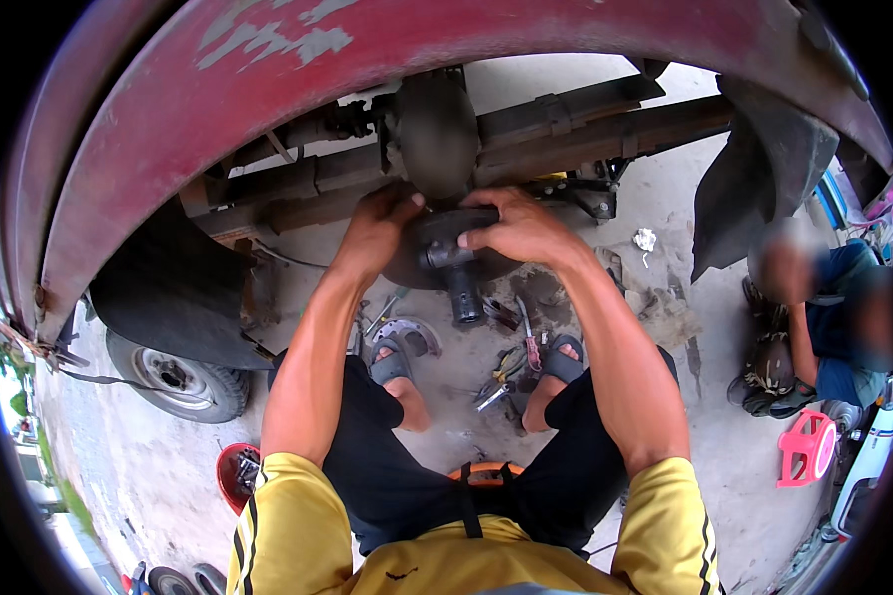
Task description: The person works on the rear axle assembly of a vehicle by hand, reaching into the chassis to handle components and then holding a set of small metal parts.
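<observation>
Under a red vehicle's wheel arch, a dark round brake backing plate (407,266) sits with a black cylindrical spindle (466,299) sticking out of its middle. My left hand (379,230) is closed at the plate's upper left edge, thumb up and most fingers hidden. On the upper right side, my right hand (522,228) grips the rim, its thumb on the plate's face. Just above both hands is a rounded dark part (435,139), too blurred to make out. Rusty leaf springs (546,124) run across behind it.
Between my sandalled feet lie pliers (511,362), a red-handled tool (532,347) and a curved brake shoe (412,335). A loose wheel (174,382) is at left, near a red bucket (230,466) of parts. Another person (814,317) sits at right by a pink stool (807,448).
</observation>
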{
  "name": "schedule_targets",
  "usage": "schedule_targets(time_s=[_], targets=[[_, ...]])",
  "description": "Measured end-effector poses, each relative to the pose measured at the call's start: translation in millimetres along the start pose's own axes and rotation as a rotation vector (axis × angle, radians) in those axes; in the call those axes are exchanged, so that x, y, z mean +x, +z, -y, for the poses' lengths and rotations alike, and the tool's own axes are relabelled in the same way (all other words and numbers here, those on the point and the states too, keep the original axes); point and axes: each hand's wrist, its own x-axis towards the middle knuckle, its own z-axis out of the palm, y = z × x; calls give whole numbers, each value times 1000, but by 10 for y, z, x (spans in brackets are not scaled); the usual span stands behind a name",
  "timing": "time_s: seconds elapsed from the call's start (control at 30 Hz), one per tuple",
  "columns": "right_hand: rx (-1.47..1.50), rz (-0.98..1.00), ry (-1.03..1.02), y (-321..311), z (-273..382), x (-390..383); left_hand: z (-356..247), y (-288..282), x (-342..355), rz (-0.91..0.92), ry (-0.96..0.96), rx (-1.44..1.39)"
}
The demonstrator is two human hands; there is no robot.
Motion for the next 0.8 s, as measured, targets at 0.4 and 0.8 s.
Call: schedule_targets(time_s=[0.4, 0.8], targets=[[47, 74, 6, -36, 158, -17, 77, 14, 10, -111, 2, 140], [83, 14, -40, 46, 27, 40, 155, 32, 74, -86, -74, -79]])
